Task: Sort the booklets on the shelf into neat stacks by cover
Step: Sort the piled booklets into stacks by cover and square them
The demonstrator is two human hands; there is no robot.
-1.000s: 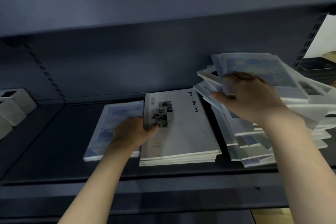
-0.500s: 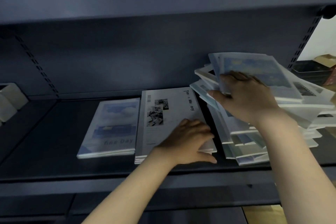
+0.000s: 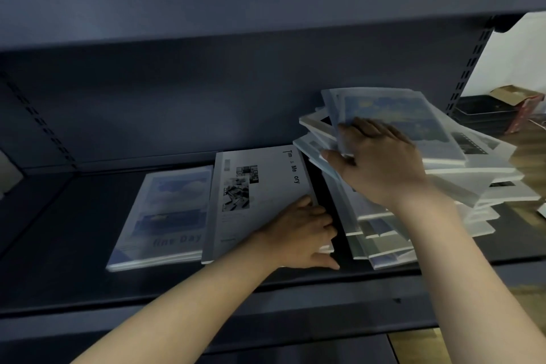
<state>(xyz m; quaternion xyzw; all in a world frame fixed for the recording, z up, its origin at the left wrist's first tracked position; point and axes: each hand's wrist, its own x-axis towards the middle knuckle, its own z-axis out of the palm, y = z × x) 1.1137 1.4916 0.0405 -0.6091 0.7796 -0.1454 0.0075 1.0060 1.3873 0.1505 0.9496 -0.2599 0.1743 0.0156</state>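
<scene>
On the dark shelf (image 3: 74, 230) lie two neat stacks. The left one is a blue "fine Day" stack (image 3: 165, 216); beside it is a grey "Time & Memory" stack (image 3: 251, 186). To the right is a messy pile (image 3: 461, 186) of mixed booklets, fanned out and leaning. My left hand (image 3: 304, 233) rests on the grey stack's front right corner, with fingers bent over its right edge and the thumb along the front. My right hand (image 3: 381, 162) is at the pile's left side. It pinches the top blue-cover booklet (image 3: 413, 115), fingers on top and thumb below.
The upper shelf board (image 3: 266, 9) hangs low over the booklets. Perforated uprights (image 3: 469, 68) stand at the back corners. A white object (image 3: 9, 174) sits at the far left edge. Past the right upright are dark trays (image 3: 478, 112) and a cardboard box (image 3: 514, 94).
My left hand left the blue stack and moved right to the grey stack's front right corner. My right hand stayed on the messy pile.
</scene>
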